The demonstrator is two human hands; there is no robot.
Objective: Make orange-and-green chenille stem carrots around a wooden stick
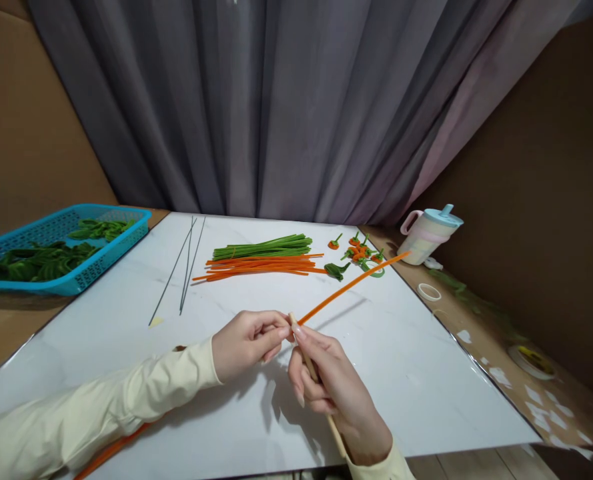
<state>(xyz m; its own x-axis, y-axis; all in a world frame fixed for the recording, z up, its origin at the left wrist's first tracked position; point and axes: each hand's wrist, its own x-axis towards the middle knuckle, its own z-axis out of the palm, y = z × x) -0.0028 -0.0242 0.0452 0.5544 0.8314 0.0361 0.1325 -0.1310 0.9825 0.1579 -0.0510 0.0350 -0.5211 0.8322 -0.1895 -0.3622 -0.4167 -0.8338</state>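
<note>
My right hand (pixel 331 380) grips a thin wooden stick (pixel 336 437) slanting through its fingers, with the thumb near the stick's top end. An orange pipe cleaner (pixel 353 285) meets the stick at that end, and its long free part points up to the right. Close against the stick tip, my left hand (pixel 251 335) is closed in a pinch at the near end of the pipe cleaner; the pinched bit is mostly hidden by the fingers. Beyond the hands lie a bundle of green pipe cleaners (pixel 263 247) and loose orange pipe cleaners (pixel 256 267).
Small orange pieces with green stems (pixel 359 252) and a green leaf shape (pixel 337 270) lie at the back right. Thin dark wires (pixel 173 270) are left of the bundles. A blue basket (pixel 81 283) holds green pieces. A lidded cup (pixel 429 237) and tape roll (pixel 429 292) stand right.
</note>
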